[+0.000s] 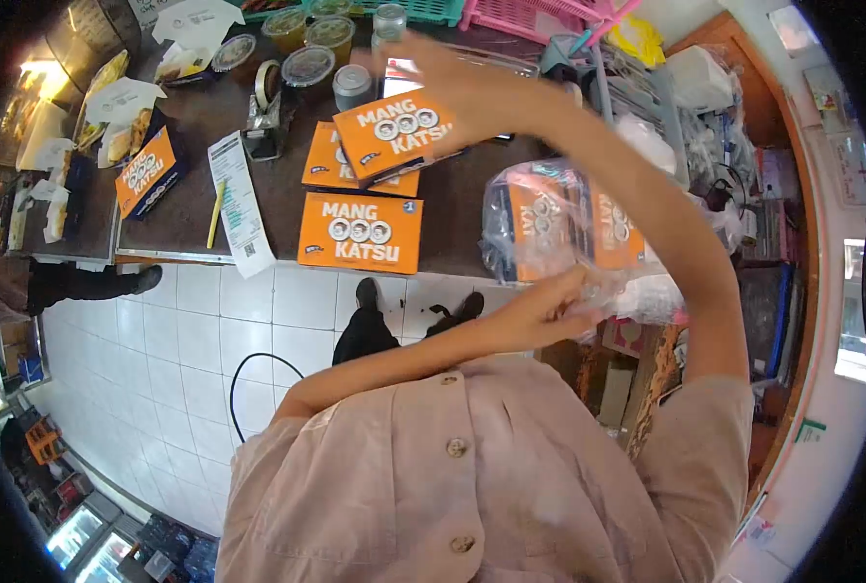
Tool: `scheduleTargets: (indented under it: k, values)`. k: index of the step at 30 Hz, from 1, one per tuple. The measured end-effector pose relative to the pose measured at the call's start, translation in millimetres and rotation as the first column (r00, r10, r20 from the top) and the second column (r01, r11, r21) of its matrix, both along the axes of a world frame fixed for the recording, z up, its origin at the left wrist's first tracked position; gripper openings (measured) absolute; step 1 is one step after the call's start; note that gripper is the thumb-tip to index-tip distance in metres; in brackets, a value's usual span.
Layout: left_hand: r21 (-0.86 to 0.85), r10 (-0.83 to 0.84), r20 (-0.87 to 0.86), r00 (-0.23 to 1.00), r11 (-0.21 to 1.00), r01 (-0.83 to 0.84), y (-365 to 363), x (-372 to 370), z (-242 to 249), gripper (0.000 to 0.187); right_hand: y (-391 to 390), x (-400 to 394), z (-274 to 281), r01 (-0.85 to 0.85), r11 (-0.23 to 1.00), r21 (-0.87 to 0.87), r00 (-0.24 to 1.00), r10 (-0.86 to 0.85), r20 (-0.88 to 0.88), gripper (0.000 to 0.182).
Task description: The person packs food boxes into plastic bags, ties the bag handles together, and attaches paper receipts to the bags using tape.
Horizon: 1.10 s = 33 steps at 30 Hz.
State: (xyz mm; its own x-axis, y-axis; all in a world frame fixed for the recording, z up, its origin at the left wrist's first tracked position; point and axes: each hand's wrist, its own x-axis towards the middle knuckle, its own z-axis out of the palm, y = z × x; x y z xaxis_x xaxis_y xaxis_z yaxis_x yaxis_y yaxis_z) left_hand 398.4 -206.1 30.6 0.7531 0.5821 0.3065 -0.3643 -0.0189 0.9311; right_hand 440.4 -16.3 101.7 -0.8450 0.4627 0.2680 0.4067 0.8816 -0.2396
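Observation:
My right hand [443, 92] reaches across the counter and grips an orange food box [389, 131] by its far right side. That box is tilted above another orange box [316, 170], and its underside may still touch it. Nearer the counter's front edge lies a further orange box [360, 233] marked MANG KATSU. To the right, a clear plastic bag [499, 228] holds two orange boxes standing side by side. My left hand [564, 311] crosses in front of me with its fingers closed on the bag's near edge.
A long paper receipt [242, 204] and a yellow pen [216, 214] lie left of the boxes. Behind are a tape dispenser [264, 121], lidded cups [309, 66] and a can [352, 87]. An open box [149, 170] stands further left. Another person's leg [88, 284] shows at left.

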Motion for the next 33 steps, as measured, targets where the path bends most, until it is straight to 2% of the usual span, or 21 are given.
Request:
scheduleTargets:
  k: [1, 2, 5, 7, 8, 9, 12, 14, 15, 16, 17, 18, 20, 21, 23, 24, 25, 27, 29, 31, 33]
  values:
    - [-0.103, -0.105, -0.053, 0.993, 0.990, 0.100, -10, -13, -5, 0.045, 9, -16, -32, 0.016, 1.000, 0.018, 0.966, -0.020, 0.257, 0.107]
    - [-0.123, -0.148, -0.056, 0.987, 0.983, 0.140, -12, -24, -4, 0.049, 19, -27, -53, 0.023, 0.999, 0.044, 0.866, -0.042, 0.498, 0.113]
    - [-0.236, -0.220, -0.071, 0.973, 0.952, 0.198, -1, -52, 2, 0.058, 37, -38, -94, 0.093, 0.996, -0.017, 0.823, -0.068, 0.564, 0.109]
    - [-0.287, -0.263, -0.069, 0.962, 0.929, 0.233, 3, -62, 5, 0.064, 40, -39, -96, 0.170, 0.980, -0.099, 0.855, -0.097, 0.509, 0.110]
    - [-0.314, -0.210, -0.007, 0.978, 0.929, 0.197, -2, -59, -4, 0.065, 38, -37, -98, 0.207, 0.968, -0.141, 0.870, -0.117, 0.478, 0.110]
    - [-0.338, -0.154, 0.052, 0.987, 0.927, 0.163, -5, -54, -19, 0.066, 35, -33, -101, 0.203, 0.979, -0.028, 0.891, -0.173, 0.419, 0.103]
    - [-0.441, -0.014, 0.157, 0.987, 0.893, 0.083, -2, -52, -32, 0.068, -6, -16, -45, 0.233, 0.966, 0.115, 0.958, -0.248, 0.145, 0.097]
    - [-0.534, 0.037, 0.192, 0.981, 0.843, 0.072, 5, -54, -39, 0.067, -47, 8, 9, 0.345, 0.938, -0.003, 0.938, -0.345, 0.046, 0.096]
    - [-0.585, 0.047, 0.201, 0.979, 0.807, 0.081, 7, -54, -45, 0.066, -66, 23, 33, 0.361, 0.928, -0.094, 0.931, -0.364, -0.017, 0.097]
    - [-0.634, 0.059, 0.207, 0.977, 0.768, 0.088, 8, -56, -49, 0.065, -81, 44, 49, 0.302, 0.923, -0.238, 0.936, -0.334, -0.111, 0.099]
    - [-0.649, 0.109, 0.249, 0.962, 0.756, 0.083, 8, -59, -48, 0.060, -100, 60, 62, 0.296, 0.818, -0.493, 0.913, -0.393, -0.105, 0.102]
    - [-0.670, 0.138, 0.232, 0.963, 0.740, 0.055, 9, -61, -48, 0.060, -117, 77, 72, 0.262, 0.654, -0.710, 0.889, -0.450, -0.087, 0.105]
    - [-0.710, 0.199, 0.197, 0.960, 0.705, 0.000, 9, -61, -48, 0.060, -144, 121, 68, 0.379, 0.336, -0.862, 0.871, -0.443, 0.210, 0.106]
    - [-0.578, 0.261, 0.175, 0.949, 0.808, -0.116, 9, -56, -56, 0.058, -151, 132, 58, 0.429, 0.241, -0.870, 0.845, -0.446, 0.293, 0.103]
    - [-0.326, 0.146, 0.103, 0.984, 0.940, -0.105, 1, -55, -47, 0.057, -162, 147, 31, 0.517, 0.046, -0.855, 0.786, -0.421, 0.452, 0.099]
    - [-0.191, 0.097, 0.054, 0.994, 0.978, -0.085, -4, -56, -38, 0.057, -163, 151, 17, 0.595, 0.024, -0.804, 0.717, -0.467, 0.517, 0.092]
    - [-0.392, -0.092, 0.150, 0.984, 0.909, 0.145, -8, -53, -22, 0.055, -161, 154, 4, 0.666, 0.002, -0.746, 0.643, -0.507, 0.574, 0.086]
    - [-0.205, -0.249, 0.057, 0.967, 0.945, 0.255, -19, -44, 0, 0.034, -155, 159, -25, 0.783, -0.051, -0.619, 0.477, -0.590, 0.652, 0.073]
    - [-0.197, -0.347, 0.047, 0.937, 0.916, 0.349, -29, -26, 5, 0.050, -147, 157, -54, 0.876, -0.029, -0.482, 0.347, -0.657, 0.669, 0.059]
    - [-0.245, -0.315, 0.125, 0.941, 0.909, 0.337, -25, -19, -1, 0.060, -144, 151, -77, 0.943, 0.085, -0.322, 0.282, -0.719, 0.636, 0.046]
    - [-0.366, -0.149, 0.284, 0.947, 0.896, 0.251, -22, -16, -20, 0.063, -150, 151, -88, 0.959, 0.238, -0.151, 0.280, -0.744, 0.606, 0.033]
